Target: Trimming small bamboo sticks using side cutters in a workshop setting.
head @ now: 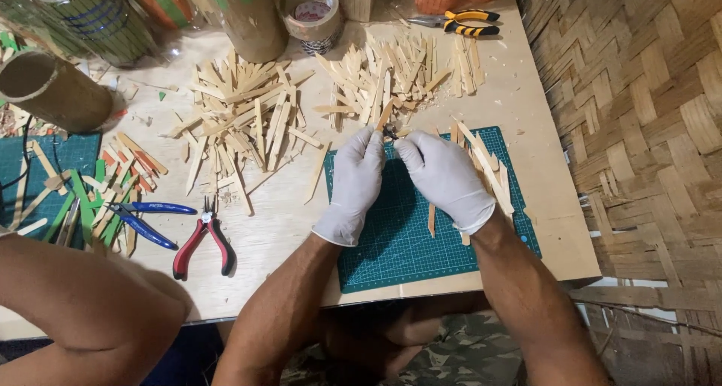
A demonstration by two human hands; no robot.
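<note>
Left hand: grip clamped on a stick.
Right hand: grip pinched on a small dark tool, touching the stick.
Mat: under both grips.
Stick pile: just past the grips.

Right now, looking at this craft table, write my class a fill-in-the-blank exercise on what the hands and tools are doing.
1. Both hands, the left hand and the right hand, wear white ____.
2. They work over a ____ cutting mat.
3. The pliers on the table left of the mat have ____ handles.
4. The loose sticks are made of ____.

Missing words: gloves; green; red; wood
</note>
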